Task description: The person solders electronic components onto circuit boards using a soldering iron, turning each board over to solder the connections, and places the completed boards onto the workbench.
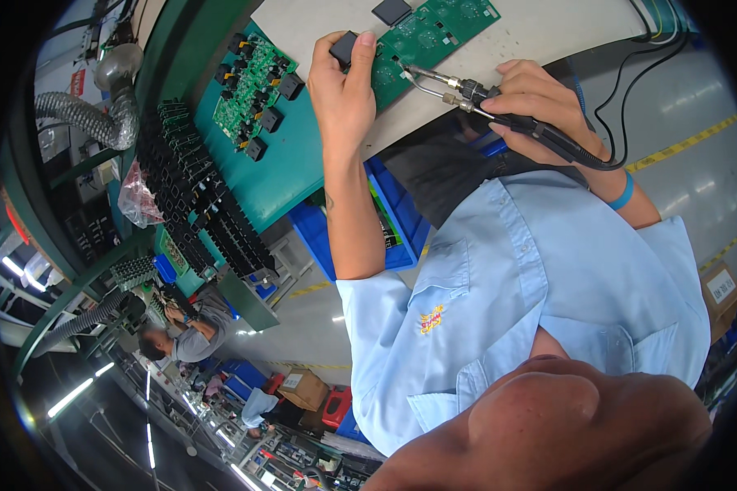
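A long green circuit board (pixel 446 34) lies across the pale work surface. At its left end is a black block-shaped component (pixel 344 49). My left hand (pixel 344 94) is closed on that end of the board, with thumb and fingers around the black block. A second black block (pixel 391 11) stands at the board's far edge. My right hand (pixel 540 106) grips a soldering iron (pixel 516 123) with a thin metal feed tube beside its shaft. Its tip meets the board or hovers just over it, to the right of my left thumb; contact is hard to tell.
Left of my hand, a populated green board (pixel 254 94) rests on a green mat (pixel 291 176). Farther left stand rows of black-edged boards (pixel 196 188). A blue bin (pixel 315 233) sits below the table edge. Black cables (pixel 622 106) hang at right. A co-worker (pixel 192 335) sits farther down.
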`<state>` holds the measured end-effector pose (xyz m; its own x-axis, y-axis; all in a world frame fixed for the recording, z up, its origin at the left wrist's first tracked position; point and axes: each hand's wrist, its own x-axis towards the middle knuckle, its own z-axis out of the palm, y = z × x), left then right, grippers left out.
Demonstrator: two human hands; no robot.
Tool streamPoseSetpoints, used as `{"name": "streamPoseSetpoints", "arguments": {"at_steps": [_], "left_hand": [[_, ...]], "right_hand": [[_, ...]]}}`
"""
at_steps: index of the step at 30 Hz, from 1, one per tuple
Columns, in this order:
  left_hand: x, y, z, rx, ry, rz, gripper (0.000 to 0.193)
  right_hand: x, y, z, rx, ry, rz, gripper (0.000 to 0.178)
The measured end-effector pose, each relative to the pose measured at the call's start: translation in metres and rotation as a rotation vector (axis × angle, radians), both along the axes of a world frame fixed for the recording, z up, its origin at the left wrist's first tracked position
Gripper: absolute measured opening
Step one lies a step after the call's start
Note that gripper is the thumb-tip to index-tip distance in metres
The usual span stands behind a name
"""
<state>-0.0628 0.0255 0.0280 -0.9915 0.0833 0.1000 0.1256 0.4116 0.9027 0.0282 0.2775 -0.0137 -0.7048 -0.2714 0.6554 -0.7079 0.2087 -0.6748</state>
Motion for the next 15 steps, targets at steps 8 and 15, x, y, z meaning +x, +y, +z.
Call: {"name": "streamPoseSetpoints", "arguments": {"at_steps": [8,15], "left_hand": [[-0.001,0.002,0.005,0.000,-0.030,0.009,0.036],[0.002,-0.002,0.002,-0.050,-0.027,0.004,0.034]], "right_hand": [[-0.002,0.005,-0.001,-0.012,0.014,0.001,0.042],[-0.038,0.051,0.018,0.036,0.054,-0.343,0.044]]}}
